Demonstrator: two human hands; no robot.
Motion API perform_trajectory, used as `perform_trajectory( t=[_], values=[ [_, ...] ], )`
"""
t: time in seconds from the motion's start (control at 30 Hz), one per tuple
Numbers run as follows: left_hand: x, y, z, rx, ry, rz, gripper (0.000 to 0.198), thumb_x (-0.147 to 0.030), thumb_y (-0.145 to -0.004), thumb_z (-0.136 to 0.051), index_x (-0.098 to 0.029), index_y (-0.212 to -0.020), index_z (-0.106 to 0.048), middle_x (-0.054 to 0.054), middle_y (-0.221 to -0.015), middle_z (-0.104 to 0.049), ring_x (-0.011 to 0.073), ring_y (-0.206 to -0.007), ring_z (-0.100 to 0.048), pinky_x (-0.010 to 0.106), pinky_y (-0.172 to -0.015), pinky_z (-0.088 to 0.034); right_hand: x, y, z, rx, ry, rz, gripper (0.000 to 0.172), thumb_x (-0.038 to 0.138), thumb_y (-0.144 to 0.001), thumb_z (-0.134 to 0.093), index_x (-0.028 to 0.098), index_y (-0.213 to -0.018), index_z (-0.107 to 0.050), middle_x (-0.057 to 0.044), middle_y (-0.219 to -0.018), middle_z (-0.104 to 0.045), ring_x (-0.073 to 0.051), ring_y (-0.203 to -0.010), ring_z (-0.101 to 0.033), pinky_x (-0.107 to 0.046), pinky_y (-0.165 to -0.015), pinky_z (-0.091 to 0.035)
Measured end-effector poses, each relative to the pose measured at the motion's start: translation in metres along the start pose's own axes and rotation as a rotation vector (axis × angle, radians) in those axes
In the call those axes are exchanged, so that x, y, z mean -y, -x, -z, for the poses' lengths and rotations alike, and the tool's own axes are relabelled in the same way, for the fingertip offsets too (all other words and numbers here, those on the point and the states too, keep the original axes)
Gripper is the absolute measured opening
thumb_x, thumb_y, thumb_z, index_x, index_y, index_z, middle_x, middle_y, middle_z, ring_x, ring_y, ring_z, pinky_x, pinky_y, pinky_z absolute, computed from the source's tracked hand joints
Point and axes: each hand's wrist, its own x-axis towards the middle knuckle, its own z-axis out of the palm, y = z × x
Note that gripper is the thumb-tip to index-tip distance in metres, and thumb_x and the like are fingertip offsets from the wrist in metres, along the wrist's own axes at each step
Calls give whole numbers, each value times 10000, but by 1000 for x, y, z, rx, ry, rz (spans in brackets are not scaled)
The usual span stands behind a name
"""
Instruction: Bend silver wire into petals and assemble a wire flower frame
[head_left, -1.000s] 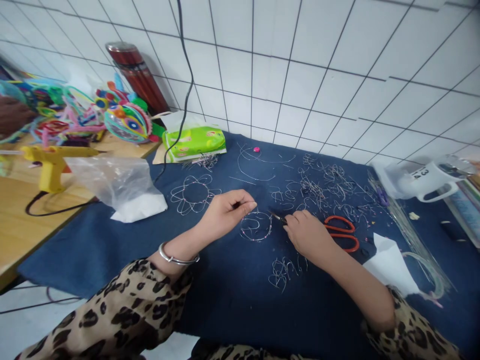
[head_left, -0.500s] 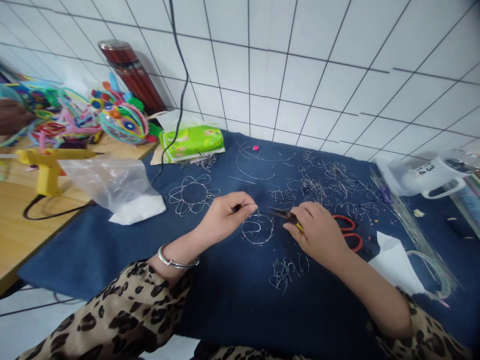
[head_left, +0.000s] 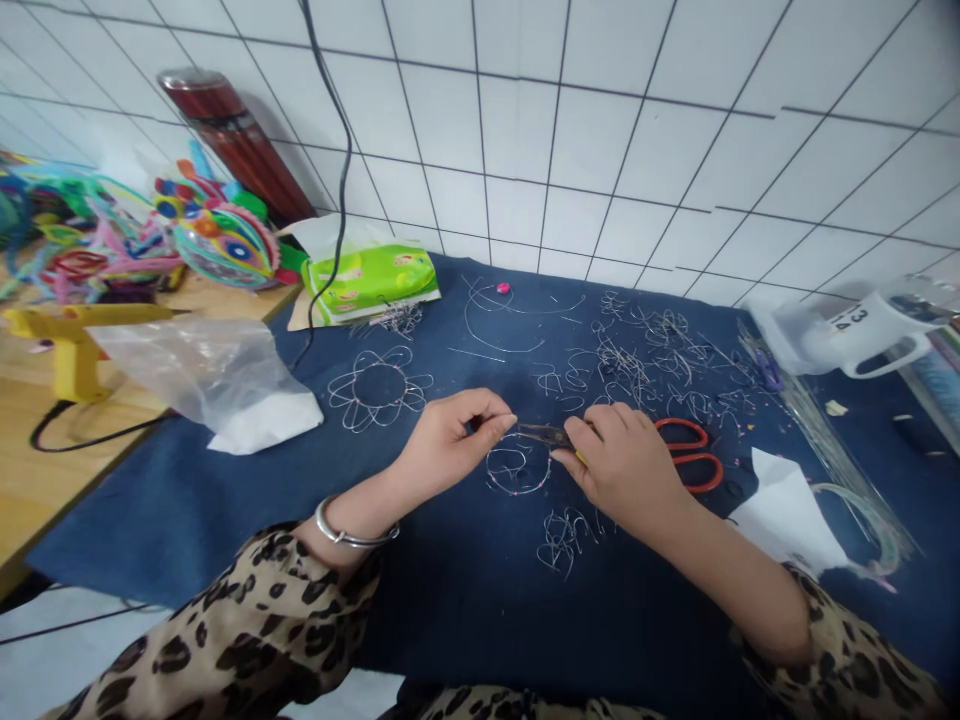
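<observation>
My left hand (head_left: 454, 438) is closed, thumb and forefinger pinching a thin wire that is too fine to follow clearly. My right hand (head_left: 626, 460) is wrapped round needle-nose pliers (head_left: 546, 434) with a bit of yellow handle showing. The jaws point left and reach my left fingertips. Just below the jaws is a round wire ring (head_left: 517, 491) with small pink beads along it and a loop of wire inside. Left of my hand, a flower-shaped wire piece (head_left: 380, 390) with several petal loops lies on the dark blue cloth (head_left: 465, 610).
Red-handled scissors (head_left: 697, 472) lie beside my right hand. Tangled wire pieces (head_left: 626, 365) spread behind it, and more wire bits (head_left: 564, 542) lie in front. A yellow glue gun (head_left: 71, 350), plastic bag (head_left: 202, 370), green tissue pack (head_left: 375, 282) and white mug (head_left: 870, 335) stand around.
My right hand has brought the pliers left, so their jaws now meet my left fingertips. The camera view has shifted slightly. My left hand keeps its pinch.
</observation>
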Motion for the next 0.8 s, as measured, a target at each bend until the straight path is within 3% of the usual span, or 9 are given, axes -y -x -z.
perform_trajectory(
  t=[0.4, 0.8],
  values=[
    [-4, 4, -3, 21, -9, 6, 153, -249, -860, -543, -160, -750, -599, 0, -694, -590, 105, -648, -527, 238, -619, -414, 2, 2, 5, -63, 65, 20, 306, 375, -930, -409, 149, -1013, -598, -77, -809, -543, -196, -751, -414, -333, -637, -257],
    [-3, 4, -2, 78, 29, -79, 137, -220, -882, -518, -157, -788, -595, 12, -731, -584, 117, -691, -534, 252, -669, -422, 3, 4, 9, -13, 10, -12, 287, 359, -929, -401, 158, -942, -607, -68, -767, -530, -190, -721, -419, -324, -599, -263]
  ],
)
